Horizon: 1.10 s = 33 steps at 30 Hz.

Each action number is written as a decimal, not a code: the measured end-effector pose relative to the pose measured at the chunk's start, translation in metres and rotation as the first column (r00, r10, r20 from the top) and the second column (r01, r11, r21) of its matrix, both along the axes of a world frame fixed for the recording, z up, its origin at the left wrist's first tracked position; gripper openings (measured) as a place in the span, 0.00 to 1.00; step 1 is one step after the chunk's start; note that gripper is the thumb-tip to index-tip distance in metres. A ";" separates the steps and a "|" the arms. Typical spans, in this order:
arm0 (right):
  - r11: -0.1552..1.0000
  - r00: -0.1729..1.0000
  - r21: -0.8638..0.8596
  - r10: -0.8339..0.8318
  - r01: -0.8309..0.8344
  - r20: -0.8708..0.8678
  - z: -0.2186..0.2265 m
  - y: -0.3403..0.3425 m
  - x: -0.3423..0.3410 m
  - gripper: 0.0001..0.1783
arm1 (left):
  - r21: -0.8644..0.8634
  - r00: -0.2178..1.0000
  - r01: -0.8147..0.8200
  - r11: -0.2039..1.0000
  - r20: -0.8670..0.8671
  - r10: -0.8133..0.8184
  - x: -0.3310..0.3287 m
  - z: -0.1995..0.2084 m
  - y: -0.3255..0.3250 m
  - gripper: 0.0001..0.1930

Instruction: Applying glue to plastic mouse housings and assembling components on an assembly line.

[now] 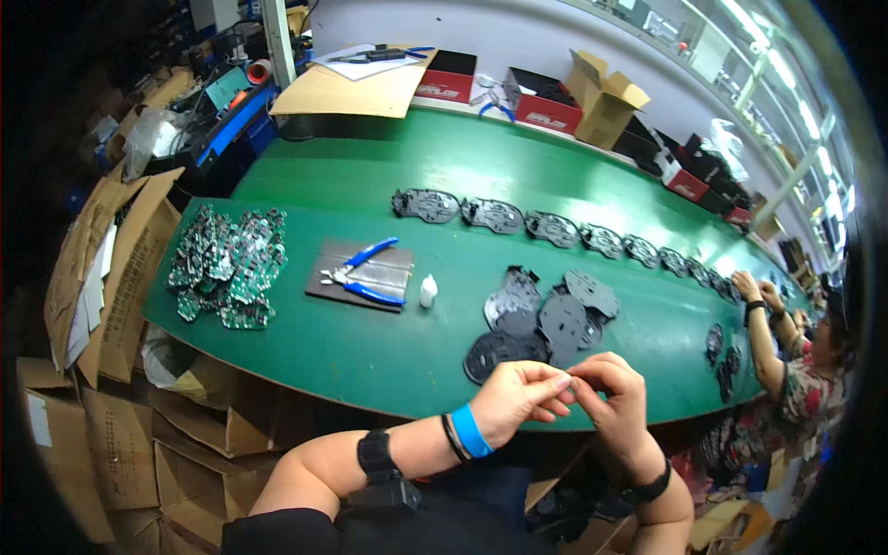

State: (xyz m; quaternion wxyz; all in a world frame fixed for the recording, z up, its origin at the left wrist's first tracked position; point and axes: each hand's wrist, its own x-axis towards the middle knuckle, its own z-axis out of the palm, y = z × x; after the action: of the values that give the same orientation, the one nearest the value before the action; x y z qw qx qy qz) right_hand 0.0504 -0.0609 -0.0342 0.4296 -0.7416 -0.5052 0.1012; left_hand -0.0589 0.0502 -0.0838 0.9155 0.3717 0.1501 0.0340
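My left hand (520,400) and my right hand (612,400) meet fingertip to fingertip at the table's near edge. Both are closed in a pinch; whatever lies between the fingers is too small or hidden to make out. Just beyond them lies a loose heap of dark grey plastic shell plates (564,319), partly covered by my left hand. Left of the heap stands a small white dropper bottle (428,291). Blue-handled nippers (375,293) rest with open handles on a dark flat pad (331,294).
A heap of green circuit boards (227,268) covers the table's left end. A row of black plastic shells (492,215) runs across the green table (370,356) toward another person (772,342) working at right. Cardboard boxes (606,97) line the back; cartons (199,472) stand below left.
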 end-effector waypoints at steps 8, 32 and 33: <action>0.986 0.992 0.154 -0.048 0.066 -0.117 -0.049 -0.016 -0.050 0.05 | -0.156 0.997 -0.062 0.986 -0.051 0.055 -0.046 -0.033 -0.019 0.07; 0.963 0.969 0.166 0.187 -0.213 0.162 -0.026 0.002 0.060 0.08 | 0.287 0.966 0.016 0.958 -0.252 0.059 -0.081 0.018 0.029 0.12; 0.973 0.983 0.162 0.151 -0.167 0.107 -0.021 0.001 0.074 0.07 | 0.431 0.945 -0.058 0.900 -0.268 0.189 -0.087 0.034 0.044 0.09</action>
State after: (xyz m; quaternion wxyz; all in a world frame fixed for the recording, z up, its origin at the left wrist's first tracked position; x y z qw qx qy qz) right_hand 0.1248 -0.0597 -0.0547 0.4578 -0.6633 -0.5893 0.0567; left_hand -0.1459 0.0940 -0.0494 0.7765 0.5492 0.3016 0.0665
